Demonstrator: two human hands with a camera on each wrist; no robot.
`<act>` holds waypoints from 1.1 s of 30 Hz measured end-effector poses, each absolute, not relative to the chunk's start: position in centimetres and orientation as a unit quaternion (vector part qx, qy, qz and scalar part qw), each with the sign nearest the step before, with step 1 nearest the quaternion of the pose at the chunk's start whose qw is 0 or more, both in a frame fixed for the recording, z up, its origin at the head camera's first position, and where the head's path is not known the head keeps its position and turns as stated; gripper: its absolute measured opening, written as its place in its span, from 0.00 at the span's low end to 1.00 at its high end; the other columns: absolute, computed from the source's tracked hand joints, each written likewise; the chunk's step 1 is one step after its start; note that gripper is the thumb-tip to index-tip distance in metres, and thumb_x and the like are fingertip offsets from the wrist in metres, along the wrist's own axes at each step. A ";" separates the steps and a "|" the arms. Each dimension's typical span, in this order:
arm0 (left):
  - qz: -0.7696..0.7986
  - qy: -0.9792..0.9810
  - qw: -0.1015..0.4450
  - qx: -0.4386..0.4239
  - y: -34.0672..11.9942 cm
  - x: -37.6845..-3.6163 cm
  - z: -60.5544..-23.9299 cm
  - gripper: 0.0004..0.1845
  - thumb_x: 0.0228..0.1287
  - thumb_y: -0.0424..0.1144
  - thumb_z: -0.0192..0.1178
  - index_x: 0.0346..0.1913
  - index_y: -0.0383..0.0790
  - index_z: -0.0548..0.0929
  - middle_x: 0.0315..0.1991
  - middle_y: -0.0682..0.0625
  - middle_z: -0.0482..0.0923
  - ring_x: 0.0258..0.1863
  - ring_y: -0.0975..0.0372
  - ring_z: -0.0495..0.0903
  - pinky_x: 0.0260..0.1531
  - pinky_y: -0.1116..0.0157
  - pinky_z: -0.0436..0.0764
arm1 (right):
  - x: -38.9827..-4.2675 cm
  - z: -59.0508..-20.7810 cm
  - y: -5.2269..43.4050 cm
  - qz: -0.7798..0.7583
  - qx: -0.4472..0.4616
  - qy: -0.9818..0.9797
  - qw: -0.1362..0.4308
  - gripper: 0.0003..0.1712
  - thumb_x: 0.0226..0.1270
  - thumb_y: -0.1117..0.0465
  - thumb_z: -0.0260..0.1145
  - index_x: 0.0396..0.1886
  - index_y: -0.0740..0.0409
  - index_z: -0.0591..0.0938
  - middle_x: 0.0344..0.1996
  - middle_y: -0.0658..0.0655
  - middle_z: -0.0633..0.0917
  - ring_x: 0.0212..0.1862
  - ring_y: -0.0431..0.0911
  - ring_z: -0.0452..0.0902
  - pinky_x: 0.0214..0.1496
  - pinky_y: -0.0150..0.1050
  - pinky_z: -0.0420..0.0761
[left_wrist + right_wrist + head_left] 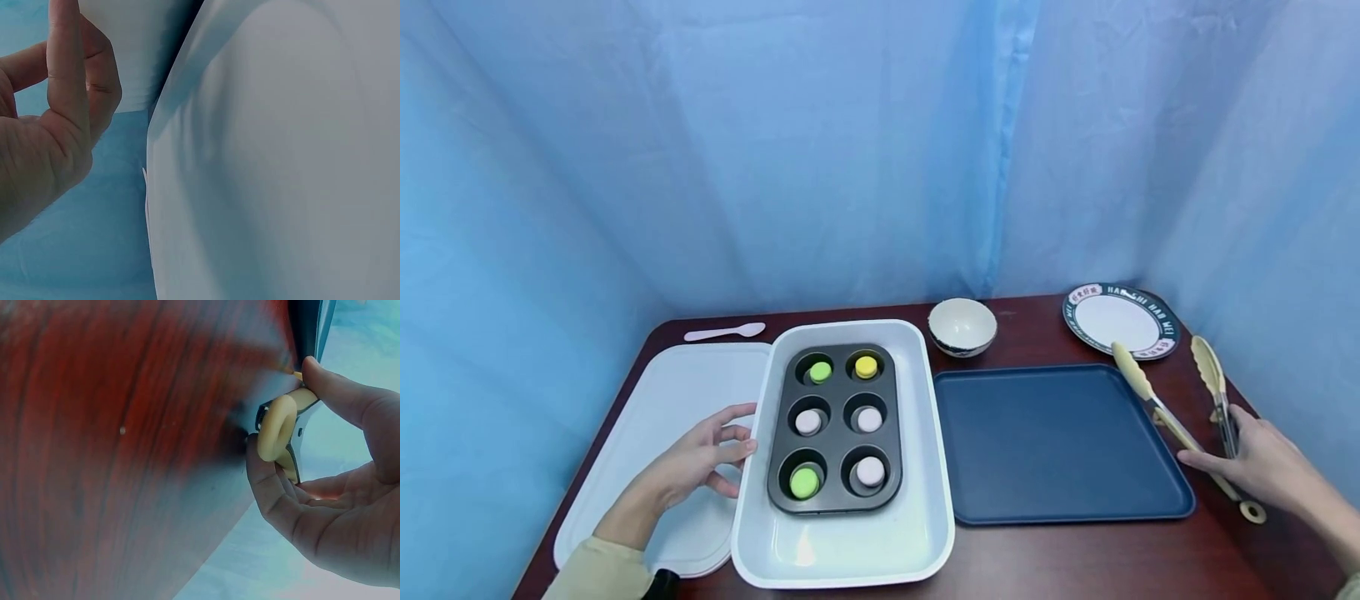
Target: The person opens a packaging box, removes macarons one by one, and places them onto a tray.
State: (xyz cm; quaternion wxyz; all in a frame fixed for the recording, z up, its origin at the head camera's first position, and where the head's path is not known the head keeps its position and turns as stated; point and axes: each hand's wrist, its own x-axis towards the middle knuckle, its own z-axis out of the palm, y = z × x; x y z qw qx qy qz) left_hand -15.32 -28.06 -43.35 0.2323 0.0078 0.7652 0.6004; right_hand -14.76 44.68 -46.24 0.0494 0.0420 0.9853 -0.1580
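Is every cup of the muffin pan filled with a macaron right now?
Yes: in the head view all six cups of the muffin pan hold a macaron, two green, one yellow and three pale.

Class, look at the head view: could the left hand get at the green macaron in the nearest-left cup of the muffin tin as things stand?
Probably yes: the left hand rests beside the white dish, and the green macaron lies uncovered just beyond its rim.

A muffin pan (835, 429) sits inside a deep tray (850, 550) in the middle of the tabletop (1037, 558). A flat board (655, 400) lies to its left, with a spoon (724, 332) behind the board. A flat tray (1060, 442) lies to the right. Behind that are a bowl (962, 327) and a plate (1120, 321). Tongs (1180, 417) lie at the far right, in the right hand (1262, 467). The left hand (700, 462) rests on the board, touching the deep tray.
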 end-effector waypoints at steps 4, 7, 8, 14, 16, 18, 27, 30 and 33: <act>0.600 0.766 0.232 0.005 -28.0 -15.4 -43.2 0.38 0.72 0.39 0.62 0.78 0.40 0.56 0.52 0.36 0.74 0.42 0.49 0.86 0.31 0.46 0.88 | -14.6 -46.0 44.6 -0.159 0.038 0.986 0.037 0.63 0.59 0.34 0.73 0.60 0.90 0.59 0.28 0.71 0.75 0.29 0.58 0.75 0.27 0.52 0.78; 0.599 0.767 0.232 0.004 -27.9 -15.5 -43.1 0.38 0.72 0.39 0.63 0.78 0.40 0.56 0.52 0.36 0.74 0.42 0.49 0.86 0.32 0.46 0.88 | -14.2 -45.8 44.4 -0.177 0.036 0.983 0.031 0.60 0.63 0.37 0.72 0.62 0.89 0.58 0.20 0.62 0.78 0.23 0.53 0.76 0.25 0.51 0.78; 0.599 0.766 0.232 0.004 -27.9 -15.6 -43.1 0.38 0.72 0.39 0.63 0.78 0.40 0.56 0.52 0.35 0.73 0.42 0.49 0.86 0.32 0.46 0.88 | -14.1 -45.7 44.3 -0.184 0.036 0.982 0.024 0.60 0.64 0.38 0.72 0.63 0.88 0.57 0.20 0.60 0.78 0.21 0.51 0.77 0.26 0.52 0.78; 0.605 0.758 0.243 0.000 -28.0 -15.5 -43.5 0.38 0.72 0.39 0.63 0.78 0.40 0.57 0.54 0.35 0.74 0.43 0.49 0.86 0.33 0.46 0.88 | -13.4 -45.2 43.9 -0.214 0.022 0.974 -0.072 0.53 0.60 0.47 0.77 0.68 0.79 0.61 0.31 0.74 0.81 0.24 0.55 0.84 0.35 0.62 0.78; 0.606 0.756 0.247 0.000 -28.1 -15.4 -43.6 0.39 0.72 0.40 0.63 0.78 0.39 0.56 0.54 0.35 0.74 0.43 0.49 0.86 0.33 0.46 0.88 | -13.3 -44.9 43.8 -0.211 0.022 0.972 -0.097 0.54 0.59 0.47 0.77 0.69 0.79 0.62 0.41 0.83 0.76 0.39 0.68 0.81 0.39 0.68 0.74; 0.607 0.755 0.247 0.002 -28.1 -15.3 -43.7 0.39 0.72 0.40 0.63 0.78 0.39 0.56 0.54 0.35 0.74 0.43 0.49 0.86 0.33 0.46 0.88 | -13.3 -44.5 43.6 -0.199 0.030 0.973 -0.111 0.56 0.59 0.46 0.76 0.71 0.79 0.60 0.48 0.88 0.71 0.49 0.78 0.69 0.43 0.73 0.69; 0.607 0.756 0.247 0.012 -28.2 -15.2 -43.3 0.38 0.73 0.39 0.62 0.79 0.38 0.54 0.55 0.33 0.72 0.43 0.49 0.85 0.33 0.46 0.88 | -12.8 -41.6 40.3 -0.213 0.036 0.972 -0.093 0.56 0.60 0.40 0.75 0.76 0.67 0.62 0.34 0.70 0.78 0.34 0.61 0.73 0.28 0.51 0.71; 0.605 0.756 0.248 0.015 -28.4 -15.3 -43.2 0.38 0.73 0.38 0.62 0.78 0.38 0.55 0.54 0.33 0.72 0.42 0.49 0.85 0.34 0.46 0.88 | -12.7 -40.8 38.7 -0.225 0.026 0.970 -0.090 0.57 0.58 0.39 0.76 0.77 0.64 0.62 0.32 0.65 0.77 0.34 0.57 0.71 0.29 0.46 0.68; 0.605 0.755 0.253 0.024 -28.6 -15.5 -43.2 0.38 0.72 0.37 0.62 0.78 0.37 0.55 0.53 0.32 0.73 0.42 0.48 0.85 0.34 0.45 0.87 | -12.8 -40.0 37.2 -0.230 0.011 0.969 -0.088 0.58 0.58 0.39 0.77 0.79 0.62 0.60 0.40 0.68 0.78 0.38 0.58 0.71 0.30 0.47 0.70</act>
